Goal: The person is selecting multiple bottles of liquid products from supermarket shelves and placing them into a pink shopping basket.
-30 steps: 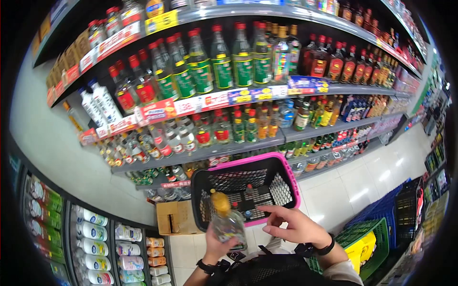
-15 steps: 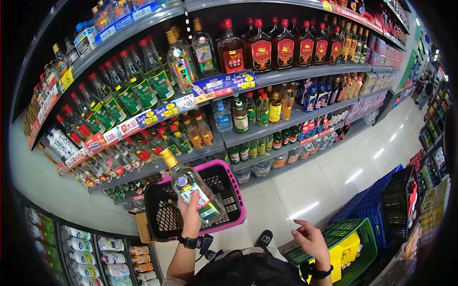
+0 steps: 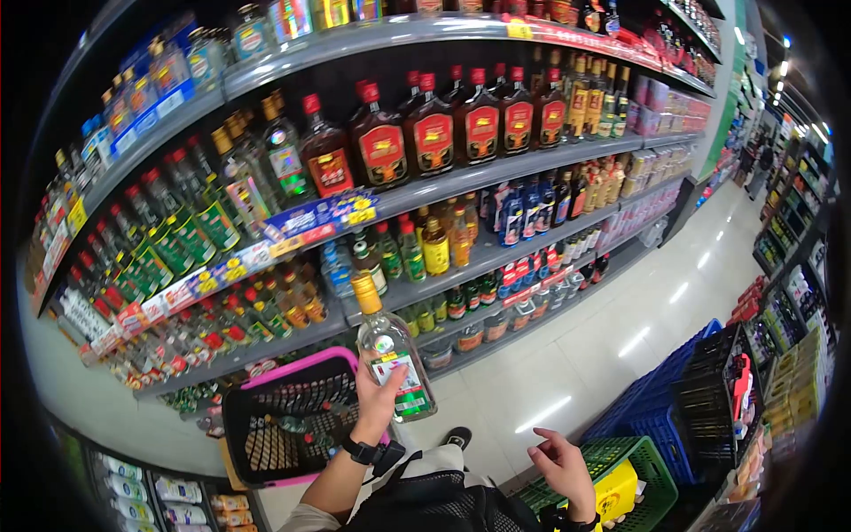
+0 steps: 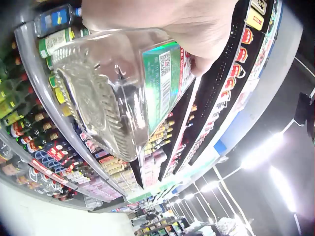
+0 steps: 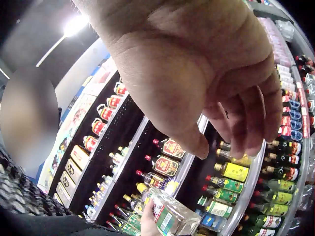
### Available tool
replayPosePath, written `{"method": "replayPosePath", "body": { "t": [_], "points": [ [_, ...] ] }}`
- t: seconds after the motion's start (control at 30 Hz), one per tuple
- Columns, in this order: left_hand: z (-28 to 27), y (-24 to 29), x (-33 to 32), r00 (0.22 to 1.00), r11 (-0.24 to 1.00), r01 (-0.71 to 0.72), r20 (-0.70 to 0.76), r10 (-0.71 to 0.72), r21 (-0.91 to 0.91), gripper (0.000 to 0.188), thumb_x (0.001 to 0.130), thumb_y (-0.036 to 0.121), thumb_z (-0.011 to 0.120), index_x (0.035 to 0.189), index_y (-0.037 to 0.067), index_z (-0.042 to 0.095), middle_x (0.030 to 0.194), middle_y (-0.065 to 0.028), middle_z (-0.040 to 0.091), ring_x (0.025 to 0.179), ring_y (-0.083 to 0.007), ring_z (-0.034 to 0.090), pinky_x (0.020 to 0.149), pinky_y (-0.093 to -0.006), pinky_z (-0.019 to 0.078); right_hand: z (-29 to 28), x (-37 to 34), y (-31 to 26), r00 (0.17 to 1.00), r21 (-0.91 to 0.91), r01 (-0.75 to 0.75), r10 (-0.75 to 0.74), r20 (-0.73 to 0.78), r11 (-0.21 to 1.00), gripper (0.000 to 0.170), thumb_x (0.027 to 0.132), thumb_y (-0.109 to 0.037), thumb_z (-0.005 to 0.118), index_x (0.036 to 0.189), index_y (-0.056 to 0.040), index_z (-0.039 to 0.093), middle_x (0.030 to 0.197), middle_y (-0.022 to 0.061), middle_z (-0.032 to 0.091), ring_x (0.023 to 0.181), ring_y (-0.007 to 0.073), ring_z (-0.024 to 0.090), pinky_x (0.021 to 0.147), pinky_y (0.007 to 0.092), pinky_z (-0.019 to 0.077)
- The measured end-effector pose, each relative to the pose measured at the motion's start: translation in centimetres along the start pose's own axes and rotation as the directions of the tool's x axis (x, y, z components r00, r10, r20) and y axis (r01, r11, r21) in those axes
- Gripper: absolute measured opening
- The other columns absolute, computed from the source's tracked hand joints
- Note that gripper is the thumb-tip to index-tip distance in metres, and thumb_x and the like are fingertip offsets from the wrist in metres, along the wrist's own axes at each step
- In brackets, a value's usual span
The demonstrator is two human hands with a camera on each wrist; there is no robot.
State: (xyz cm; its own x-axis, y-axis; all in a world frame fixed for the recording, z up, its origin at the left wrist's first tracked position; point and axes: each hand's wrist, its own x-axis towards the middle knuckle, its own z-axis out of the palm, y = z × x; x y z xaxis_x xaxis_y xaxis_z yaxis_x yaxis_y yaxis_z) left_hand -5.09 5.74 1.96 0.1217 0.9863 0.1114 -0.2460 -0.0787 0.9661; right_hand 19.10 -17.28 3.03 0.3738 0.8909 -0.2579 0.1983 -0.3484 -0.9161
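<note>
My left hand (image 3: 377, 403) grips a clear glass bottle (image 3: 386, 335) with a gold cap and a white-and-green label, thumb across the label. The bottle stands nearly upright, leaning slightly, in front of the shelves. In the left wrist view its ridged base and label side (image 4: 160, 81) show close under the hand (image 4: 167, 17). My right hand (image 3: 566, 470) hangs at the lower right with loosely bent fingers, holding nothing. In the right wrist view its fingers (image 5: 241, 120) droop. A black basket with a pink rim (image 3: 292, 365) stands beside the left forearm, bottles inside it.
Long shelves (image 3: 505, 173) of liquor bottles curve across the front. A green basket (image 3: 651, 465) with a yellow box (image 3: 614, 492) is by the right hand, and blue baskets (image 3: 643, 399) stand behind it. Tiled floor (image 3: 585, 372) runs along the aisle.
The view has swung right along the shelves. My left hand has lifted the bottle from over the basket to its right side, label outward. My right hand has withdrawn to the lower right.
</note>
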Motion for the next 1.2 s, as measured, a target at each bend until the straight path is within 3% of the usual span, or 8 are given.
{"method": "replayPosePath", "body": {
  "t": [0.37, 0.43, 0.53, 0.67, 0.8, 1.0, 1.07, 1.2],
  "points": [
    [14.9, -4.2, 11.9, 0.87, 0.979, -0.199, 0.452, 0.196, -0.041, 0.073, 0.069, 0.024, 0.083, 0.125, 0.001, 0.042, 0.114, -0.009, 0.059, 0.097, -0.0176, 0.062, 0.089, -0.0322, 0.0484, -6.5, 13.2, -6.6, 0.994, -0.16, 0.11, -0.111, -0.001, 0.981, 0.042, 0.084, -0.011, 0.069, 0.123, -0.0014, 0.056, 0.088, 0.0091, 0.067, 0.078, 0.0143, 0.063, 0.072, 0.0267, 0.0505],
    [17.8, -5.2, 14.0, 0.861, 0.963, -0.259, 0.434, 0.267, -0.079, 0.076, 0.069, 0.025, 0.083, 0.128, -0.001, 0.042, 0.11, -0.0103, 0.061, 0.101, -0.0177, 0.061, 0.091, -0.0323, 0.0469, -7.1, 17.1, -8.4, 0.895, -0.151, 0.418, -0.434, -0.102, 0.896, 0.046, 0.081, -0.009, 0.071, 0.124, -0.0016, 0.056, 0.099, 0.0117, 0.066, 0.09, 0.0184, 0.064, 0.081, 0.0291, 0.0498],
    [20.6, -3.0, 16.9, 0.789, 0.907, -0.418, 0.517, 0.332, 0.055, 0.078, 0.066, 0.025, 0.086, 0.125, -0.002, 0.042, 0.117, -0.0137, 0.058, 0.105, -0.0231, 0.06, 0.093, -0.0357, 0.046, -8.3, 22.7, -9.1, 0.87, -0.115, 0.493, -0.49, 0.056, 0.862, 0.071, 0.085, -0.021, 0.071, 0.143, -0.0058, 0.031, 0.136, 0.017, 0.043, 0.125, 0.0294, 0.044, 0.106, 0.0408, 0.0346],
    [22.8, -3.1, 20.6, 0.724, 0.773, -0.618, 0.485, 0.49, 0.141, 0.082, 0.059, 0.032, 0.09, 0.12, -0.003, 0.048, 0.11, -0.016, 0.061, 0.098, -0.0265, 0.063, 0.088, -0.0358, 0.0494, -7.7, 28.1, -13.8, 0.709, -0.261, 0.681, -0.705, 0.0, 0.685, 0.051, 0.089, -0.013, 0.067, 0.134, -0.0023, 0.045, 0.124, 0.0169, 0.053, 0.111, 0.0249, 0.054, 0.092, 0.0337, 0.0454],
    [23.2, -3.6, 21.8, 0.731, 0.739, -0.654, 0.383, 0.565, 0.159, 0.081, 0.057, 0.032, 0.09, 0.119, -0.002, 0.049, 0.107, -0.0164, 0.063, 0.094, -0.0282, 0.065, 0.085, -0.0361, 0.051, -7.8, 32.3, -10.4, 0.799, -0.002, 0.582, -0.571, 0.189, 0.814, 0.099, 0.067, -0.017, 0.084, 0.141, 0.002, 0.021, 0.138, 0.0194, 0.037, 0.13, 0.028, 0.037, 0.108, 0.0406, 0.028],
    [22.3, -3.7, 20.3, 0.704, 0.683, -0.694, 0.413, 0.578, 0.226, 0.073, 0.058, 0.028, 0.089, 0.117, 0.003, 0.054, 0.109, -0.0132, 0.066, 0.095, -0.0282, 0.067, 0.081, -0.0377, 0.0536, -8.3, 32.8, -13.4, 0.605, 0.315, 0.755, -0.797, 0.005, 0.575, 0.087, 0.075, -0.023, 0.075, 0.14, 0.0023, 0.023, 0.139, 0.0211, 0.039, 0.128, 0.0312, 0.04, 0.108, 0.0444, 0.0287],
    [22.4, -4.0, 17.8, 0.686, 0.595, -0.727, 0.355, 0.635, 0.342, 0.071, 0.057, 0.028, 0.088, 0.114, 0.002, 0.056, 0.109, -0.0135, 0.066, 0.095, -0.0298, 0.067, 0.081, -0.0399, 0.0536, -9.3, 32.2, -14.8, 0.527, 0.085, 0.84, -0.844, 0.097, 0.535, 0.056, 0.076, -0.016, 0.068, 0.123, 0.003, 0.046, 0.121, 0.0222, 0.053, 0.116, 0.0305, 0.05, 0.103, 0.0449, 0.0356],
    [21.4, -3.0, 12.0, 0.724, 0.525, -0.671, 0.306, 0.619, 0.524, 0.072, 0.059, 0.03, 0.086, 0.116, 0.001, 0.053, 0.108, -0.0138, 0.065, 0.092, -0.0315, 0.067, 0.079, -0.0393, 0.0543, -8.6, 30.4, -14.1, 0.498, 0.331, 0.773, -0.841, 0.211, 0.541, 0.036, 0.072, -0.006, 0.066, 0.102, 0.0014, 0.048, 0.106, 0.0198, 0.056, 0.101, 0.027, 0.057, 0.093, 0.0414, 0.0444]
  ]
}}
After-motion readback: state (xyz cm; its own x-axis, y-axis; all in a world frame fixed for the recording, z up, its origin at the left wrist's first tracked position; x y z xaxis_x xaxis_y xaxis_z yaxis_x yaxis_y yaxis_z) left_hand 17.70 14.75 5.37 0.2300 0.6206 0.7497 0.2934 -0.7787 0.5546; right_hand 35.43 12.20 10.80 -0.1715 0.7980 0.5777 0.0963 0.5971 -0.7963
